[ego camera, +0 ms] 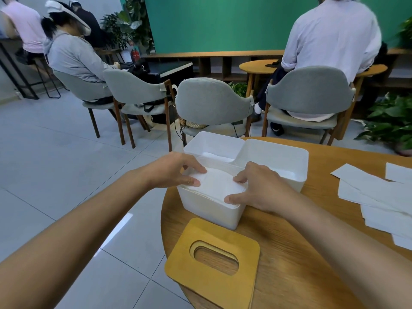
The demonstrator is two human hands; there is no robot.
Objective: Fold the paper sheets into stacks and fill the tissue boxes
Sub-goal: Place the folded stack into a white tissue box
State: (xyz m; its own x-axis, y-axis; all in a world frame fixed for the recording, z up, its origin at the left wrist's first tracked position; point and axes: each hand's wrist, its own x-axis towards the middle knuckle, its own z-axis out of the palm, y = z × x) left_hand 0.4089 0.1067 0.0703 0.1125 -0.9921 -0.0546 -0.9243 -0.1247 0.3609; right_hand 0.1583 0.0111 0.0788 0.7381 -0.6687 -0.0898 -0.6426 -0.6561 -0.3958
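Head view shows the folded stack of white paper sheets [217, 182] lying in the mouth of the nearest white plastic tissue box [207, 210], its top about level with the rim, not yet sunk in. Its long axis runs side to side, from hand to hand. The left hand [176, 169] rests on the left end and the right hand [256, 188] on the right, fingers loosely bent with tips and thumbs pressing the top sheet rather than gripping it. Any push should go straight down, evenly from both ends. Just nearer, between the forearms, a flat wooden lid with an oval slot [211, 286] lies on the round wooden table [301, 253]. Two more white boxes [278, 150] stand behind, and loose white sheets [379, 197] lie to the right.
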